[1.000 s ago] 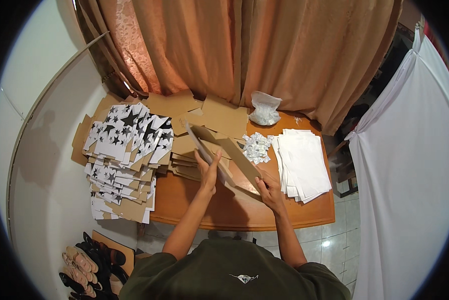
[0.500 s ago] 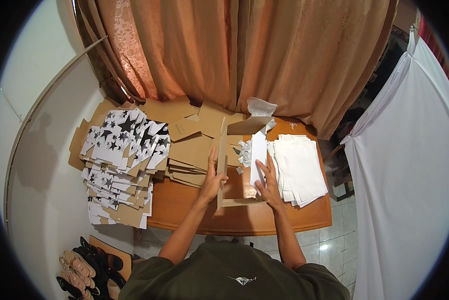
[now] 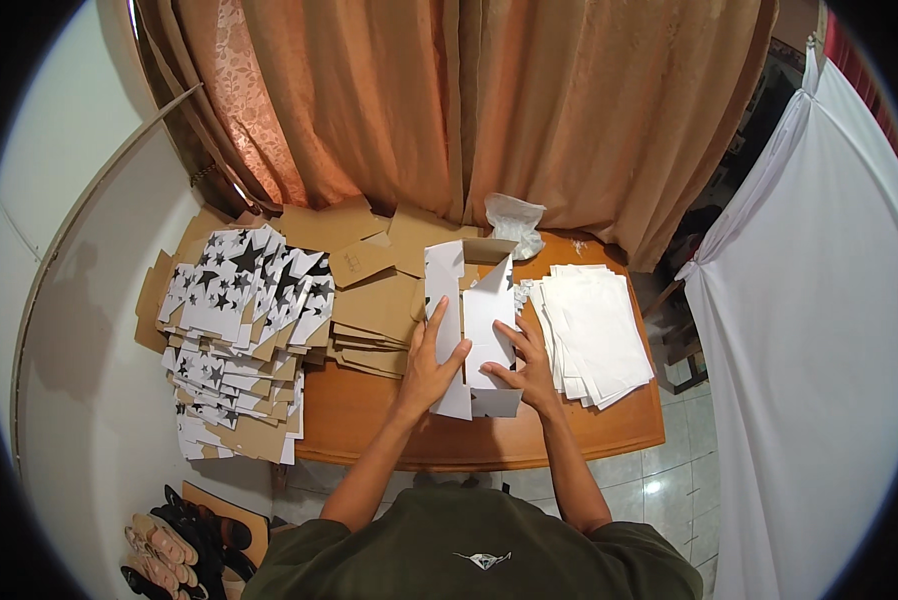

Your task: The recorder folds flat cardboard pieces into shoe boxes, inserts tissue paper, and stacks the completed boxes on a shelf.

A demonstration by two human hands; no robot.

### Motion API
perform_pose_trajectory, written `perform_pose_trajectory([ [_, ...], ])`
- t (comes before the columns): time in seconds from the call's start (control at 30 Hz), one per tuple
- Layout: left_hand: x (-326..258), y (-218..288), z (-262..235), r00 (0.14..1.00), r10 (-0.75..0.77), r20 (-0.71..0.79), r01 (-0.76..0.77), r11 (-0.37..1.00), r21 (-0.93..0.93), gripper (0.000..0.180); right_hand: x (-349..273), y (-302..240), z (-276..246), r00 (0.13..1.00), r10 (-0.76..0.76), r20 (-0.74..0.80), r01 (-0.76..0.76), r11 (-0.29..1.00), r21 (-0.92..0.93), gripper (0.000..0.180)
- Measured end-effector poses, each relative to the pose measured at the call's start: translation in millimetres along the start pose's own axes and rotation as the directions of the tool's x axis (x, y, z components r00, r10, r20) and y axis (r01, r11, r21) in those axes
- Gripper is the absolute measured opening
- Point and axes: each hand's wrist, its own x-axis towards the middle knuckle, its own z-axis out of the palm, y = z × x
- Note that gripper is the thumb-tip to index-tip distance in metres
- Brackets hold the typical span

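A small cardboard box (image 3: 489, 315), white on its printed faces and brown inside, stands between my hands over the near middle of the table. Its long white flaps lean at the top, and its near end flap hangs toward me. My left hand (image 3: 432, 365) grips the left side, thumb on the white flap and fingers along the outer edge. On the right side, my right hand (image 3: 527, 370) has its fingers and thumb pressed against the white panel. Black marks show at the panel edges. The box's bottom is hidden.
Star-printed cardboard pieces (image 3: 229, 275) are piled on the left, next to flat brown cardboard sheets (image 3: 374, 295). A stack of white paper (image 3: 594, 335) lies on the right of the wooden table (image 3: 359, 420). Crumpled clear plastic (image 3: 514, 222) sits by the curtain (image 3: 369, 110). Shoes (image 3: 164, 555) lie lower left.
The box has turned: where its brown inside faced up as an open frame, white flaps now show on both sides. Both hands stay on it, the right one slightly further left.
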Motion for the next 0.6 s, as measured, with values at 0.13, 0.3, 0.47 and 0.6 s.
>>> perform_pose_trajectory([
  [0.13,-2.4,4.7,-4.1,1.0,0.019,0.006,-0.019,0.995,0.1,0.082,0.4,-0.5,-2.1,0.999,0.014,0.032,-0.014,1.0,0.008,0.074],
  [0.3,-9.1,2.7,-5.8,0.997,-0.019,0.076,0.004,0.981,0.195,0.088,1.3,0.9,-1.7,0.998,0.064,0.02,-0.063,0.997,-0.046,0.076],
  [0.47,-14.1,15.2,-5.8,0.997,0.005,0.083,-0.027,0.962,0.273,0.097,-0.2,8.7,0.5,0.996,0.085,0.033,-0.084,0.996,-0.028,0.072],
  [0.6,-14.0,19.5,-9.5,0.991,-0.062,0.115,0.022,0.947,0.32,0.105,-3.0,-2.8,3.1,0.997,0.071,0.022,-0.068,0.991,-0.119,0.067],
])
